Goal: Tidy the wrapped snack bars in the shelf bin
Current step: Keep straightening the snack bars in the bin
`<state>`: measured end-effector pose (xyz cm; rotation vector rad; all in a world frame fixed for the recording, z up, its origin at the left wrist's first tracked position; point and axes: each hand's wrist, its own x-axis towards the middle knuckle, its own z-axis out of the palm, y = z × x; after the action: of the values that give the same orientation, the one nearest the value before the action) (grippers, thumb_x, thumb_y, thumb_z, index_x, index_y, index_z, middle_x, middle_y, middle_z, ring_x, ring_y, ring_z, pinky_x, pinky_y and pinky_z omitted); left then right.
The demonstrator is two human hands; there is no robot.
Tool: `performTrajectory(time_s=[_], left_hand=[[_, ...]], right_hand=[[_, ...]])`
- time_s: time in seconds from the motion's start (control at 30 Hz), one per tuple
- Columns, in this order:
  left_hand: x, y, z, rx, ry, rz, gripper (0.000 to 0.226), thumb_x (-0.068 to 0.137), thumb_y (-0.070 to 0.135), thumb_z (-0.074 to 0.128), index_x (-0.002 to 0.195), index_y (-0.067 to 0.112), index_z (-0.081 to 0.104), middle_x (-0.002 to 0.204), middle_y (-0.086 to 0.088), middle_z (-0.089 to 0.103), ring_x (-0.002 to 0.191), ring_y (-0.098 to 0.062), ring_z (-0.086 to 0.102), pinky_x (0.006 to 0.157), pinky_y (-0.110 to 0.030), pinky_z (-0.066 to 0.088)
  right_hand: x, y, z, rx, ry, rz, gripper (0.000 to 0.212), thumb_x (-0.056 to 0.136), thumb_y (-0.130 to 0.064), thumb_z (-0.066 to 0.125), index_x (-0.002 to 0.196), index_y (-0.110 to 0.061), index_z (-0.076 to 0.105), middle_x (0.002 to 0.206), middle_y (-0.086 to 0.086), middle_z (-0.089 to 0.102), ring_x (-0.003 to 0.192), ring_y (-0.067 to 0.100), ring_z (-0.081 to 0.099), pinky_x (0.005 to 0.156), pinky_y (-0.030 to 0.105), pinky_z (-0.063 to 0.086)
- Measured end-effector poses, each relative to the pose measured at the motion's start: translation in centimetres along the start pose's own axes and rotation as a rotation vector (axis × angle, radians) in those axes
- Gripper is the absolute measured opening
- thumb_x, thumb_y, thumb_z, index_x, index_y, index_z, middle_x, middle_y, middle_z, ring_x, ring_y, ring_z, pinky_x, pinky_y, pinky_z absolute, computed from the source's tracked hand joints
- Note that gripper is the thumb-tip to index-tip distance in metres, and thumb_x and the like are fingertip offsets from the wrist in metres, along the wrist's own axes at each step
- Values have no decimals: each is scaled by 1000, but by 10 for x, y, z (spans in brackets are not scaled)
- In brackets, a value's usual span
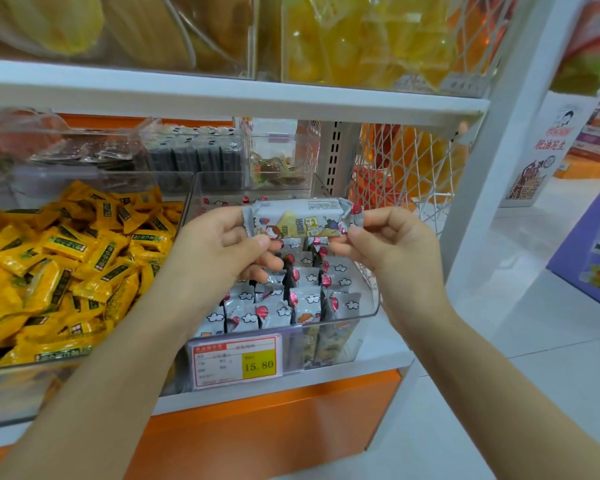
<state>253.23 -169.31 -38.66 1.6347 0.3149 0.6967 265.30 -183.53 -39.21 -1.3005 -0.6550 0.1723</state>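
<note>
A grey-white wrapped snack bar [302, 218] with cloud and balloon print is held level above the clear shelf bin [368, 311]. My left hand [222, 244] pinches its left end and my right hand [385, 240] pinches its right end. Below them the bin holds several matching wrapped bars [291, 299] standing on edge in rows. A price tag [236, 362] reading 15.80 is fixed to the bin's front wall. My left fingers hide part of the bars near the bin's middle.
A clear bin of yellow wrapped snacks [59, 271] stands directly to the left. Behind are clear bins with dark packets [194, 154] and mixed candies [278, 168]. A white net side panel [406, 174] and shelf post [492, 140] stand to the right. An upper shelf [222, 95] overhangs.
</note>
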Motion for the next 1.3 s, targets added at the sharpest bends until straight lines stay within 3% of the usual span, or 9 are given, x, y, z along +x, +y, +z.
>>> performTrajectory(time_s=[0.13, 0.23, 0.33, 0.4, 0.5, 0.63, 0.9, 1.13, 1.3], left_hand=[[2, 1, 2, -126, 66, -69, 22, 91, 24, 53, 102, 7, 62, 90, -8, 65, 63, -9, 63, 49, -17, 48], [1, 3, 2, -116, 66, -49, 19, 91, 13, 53, 108, 10, 61, 89, -4, 66, 64, -7, 63, 50, -16, 48], [1, 1, 0, -38, 36, -35, 34, 89, 6, 57, 121, 18, 56, 100, -7, 66, 64, -12, 62, 53, -19, 48], [0, 1, -1, 49, 32, -22, 41, 87, 6, 59, 123, 24, 55, 102, -6, 65, 60, -12, 60, 54, -20, 48], [0, 1, 0, 87, 25, -7, 40, 84, 2, 61, 116, 27, 60, 101, 0, 68, 60, -9, 62, 56, -20, 49], [1, 1, 1, 62, 25, -25, 29, 83, 6, 64, 106, 23, 62, 95, -2, 70, 65, -12, 66, 60, -23, 52], [-3, 3, 6, 188, 2, 54, 12, 83, 13, 65, 91, 17, 57, 90, -6, 64, 61, -16, 69, 52, -24, 55], [-5, 6, 5, 48, 21, -65, 13, 85, 17, 64, 79, 7, 58, 78, -8, 68, 61, -26, 70, 41, -24, 51], [-2, 2, 5, 32, 66, -40, 16, 86, 25, 62, 87, 9, 64, 74, -5, 72, 65, -22, 71, 45, -20, 52]], right_hand=[[0, 0, 0, -29, -3, -12, 16, 87, 0, 59, 74, -10, 58, 61, -3, 65, 67, 23, 72, 70, 29, 57], [-2, -1, 1, -40, -28, -6, 27, 87, -23, 63, 78, 2, 61, 77, 20, 64, 73, 23, 72, 75, 34, 58], [-2, -1, 3, -138, -10, -57, 6, 87, -11, 63, 82, -7, 64, 88, 15, 70, 82, 20, 71, 76, 37, 59], [-2, -1, 2, -153, -14, -46, 12, 86, -5, 63, 89, -17, 65, 94, 7, 71, 90, 18, 69, 81, 38, 58], [-3, 0, 3, -176, -44, -68, 22, 85, -8, 64, 94, -29, 68, 95, -5, 72, 93, 8, 67, 83, 29, 56], [-5, -2, 8, -189, -22, -128, 17, 82, -12, 68, 85, -29, 71, 85, -9, 73, 82, 4, 68, 73, 17, 54], [-7, -3, 13, -267, 81, -181, 19, 83, -16, 67, 67, -26, 66, 66, -11, 63, 65, 1, 56, 63, 19, 48], [-8, -4, 15, -306, 59, -230, 13, 83, -15, 67, 73, -23, 69, 69, -12, 65, 68, -1, 59, 64, 15, 49], [-5, -4, 10, -241, -8, -145, 17, 85, -15, 65, 86, -30, 71, 83, -15, 70, 80, 0, 63, 73, 16, 52]])
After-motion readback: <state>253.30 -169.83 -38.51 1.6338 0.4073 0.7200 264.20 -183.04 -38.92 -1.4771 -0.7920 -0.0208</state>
